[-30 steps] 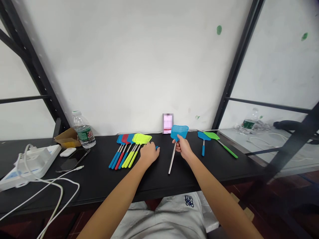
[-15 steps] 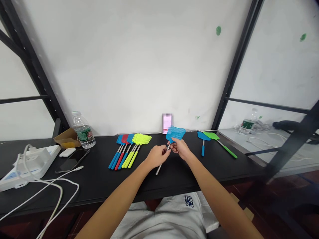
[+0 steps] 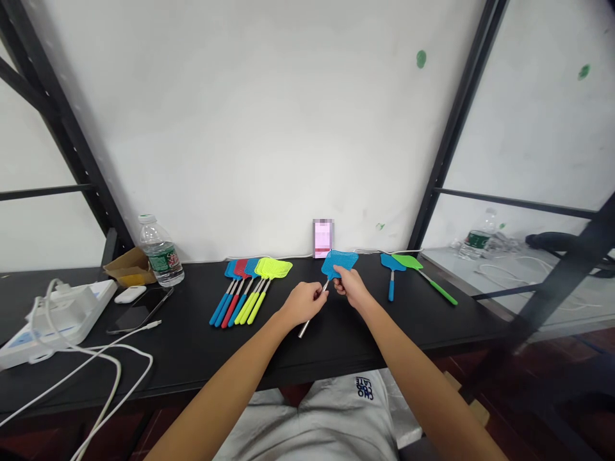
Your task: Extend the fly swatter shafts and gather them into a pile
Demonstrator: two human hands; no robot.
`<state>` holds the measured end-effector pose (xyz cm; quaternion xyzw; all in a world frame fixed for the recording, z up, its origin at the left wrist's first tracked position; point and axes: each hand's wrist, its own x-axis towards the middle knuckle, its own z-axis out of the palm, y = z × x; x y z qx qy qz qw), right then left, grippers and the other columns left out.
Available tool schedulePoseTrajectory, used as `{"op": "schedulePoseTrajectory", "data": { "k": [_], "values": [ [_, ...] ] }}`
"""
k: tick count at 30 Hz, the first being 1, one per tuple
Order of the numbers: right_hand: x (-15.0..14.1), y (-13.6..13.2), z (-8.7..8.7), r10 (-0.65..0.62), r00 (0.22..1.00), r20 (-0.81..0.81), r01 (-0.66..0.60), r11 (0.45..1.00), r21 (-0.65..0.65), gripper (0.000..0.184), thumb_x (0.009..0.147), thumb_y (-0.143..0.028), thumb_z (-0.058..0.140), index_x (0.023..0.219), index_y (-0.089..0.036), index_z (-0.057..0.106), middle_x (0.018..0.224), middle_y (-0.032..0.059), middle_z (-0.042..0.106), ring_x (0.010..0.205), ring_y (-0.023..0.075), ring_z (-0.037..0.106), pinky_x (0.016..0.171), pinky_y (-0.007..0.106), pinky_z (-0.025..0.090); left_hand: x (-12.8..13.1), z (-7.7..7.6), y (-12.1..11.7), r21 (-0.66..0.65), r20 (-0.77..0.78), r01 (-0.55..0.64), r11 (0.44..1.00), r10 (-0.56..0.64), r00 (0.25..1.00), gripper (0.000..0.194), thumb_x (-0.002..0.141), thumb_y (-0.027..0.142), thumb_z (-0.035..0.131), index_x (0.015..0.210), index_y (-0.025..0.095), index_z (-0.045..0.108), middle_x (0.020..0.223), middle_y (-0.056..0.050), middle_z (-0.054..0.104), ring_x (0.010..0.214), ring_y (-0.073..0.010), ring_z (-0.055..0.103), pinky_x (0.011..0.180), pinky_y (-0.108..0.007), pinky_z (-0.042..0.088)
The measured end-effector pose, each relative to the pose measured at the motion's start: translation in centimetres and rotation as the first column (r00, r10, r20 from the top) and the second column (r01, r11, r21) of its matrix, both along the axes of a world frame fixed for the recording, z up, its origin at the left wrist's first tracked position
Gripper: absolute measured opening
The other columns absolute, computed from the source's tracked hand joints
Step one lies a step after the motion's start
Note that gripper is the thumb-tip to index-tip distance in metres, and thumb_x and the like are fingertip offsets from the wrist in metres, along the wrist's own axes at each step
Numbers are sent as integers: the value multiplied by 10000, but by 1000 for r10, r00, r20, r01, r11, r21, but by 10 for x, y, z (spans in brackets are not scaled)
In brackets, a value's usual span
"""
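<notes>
Both hands hold one fly swatter over the black table [image 3: 202, 346]. My right hand [image 3: 352, 287] pinches it just below its blue mesh head [image 3: 339, 262]. My left hand [image 3: 304, 302] is closed round the bare metal rod [image 3: 306, 326], whose free end points down toward me. Left of my hands lies a fanned row of several fly swatters [image 3: 245, 288] with blue, red and yellow-green handles. To the right lie a short blue swatter [image 3: 392, 272] and a green one [image 3: 425, 274].
A water bottle [image 3: 160, 252], a cardboard piece [image 3: 129, 267], a white earbud case [image 3: 130, 294], a phone [image 3: 140, 310] and a white power strip [image 3: 57, 314] with cables sit at the left. A small pink-screened device [image 3: 323, 238] leans on the wall. Black shelf posts frame both sides.
My left hand left the table beside the swatter row and closed on the rod. The swatter tilted, its head sinking slightly and its rod end swinging left.
</notes>
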<state>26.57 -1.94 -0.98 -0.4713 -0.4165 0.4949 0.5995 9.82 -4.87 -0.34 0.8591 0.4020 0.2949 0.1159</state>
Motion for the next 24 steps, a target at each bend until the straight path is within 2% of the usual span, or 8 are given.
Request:
{"op": "schedulePoseTrajectory", "data": {
  "k": [12, 24],
  "values": [
    [2, 2, -4, 4, 1000, 22, -4, 1000, 8, 295, 751, -340, 616, 579, -176, 442, 462, -22, 447, 356, 53, 347, 321, 177, 184, -1, -5, 3, 24, 3, 23, 999, -23, 1000, 323, 887, 374, 435, 632, 186, 500, 547, 27, 504, 518, -102, 435, 534, -237, 272],
    [-2, -4, 3, -5, 1000, 30, 5, 1000, 5, 292, 761, -321, 595, 568, -173, 433, 461, -24, 432, 351, 52, 337, 331, 182, 177, -1, -4, 3, 13, 4, 18, 1000, -18, 1000, 331, 887, 383, 438, 637, 182, 516, 549, 24, 501, 517, -102, 424, 537, -236, 271]
  ]
}}
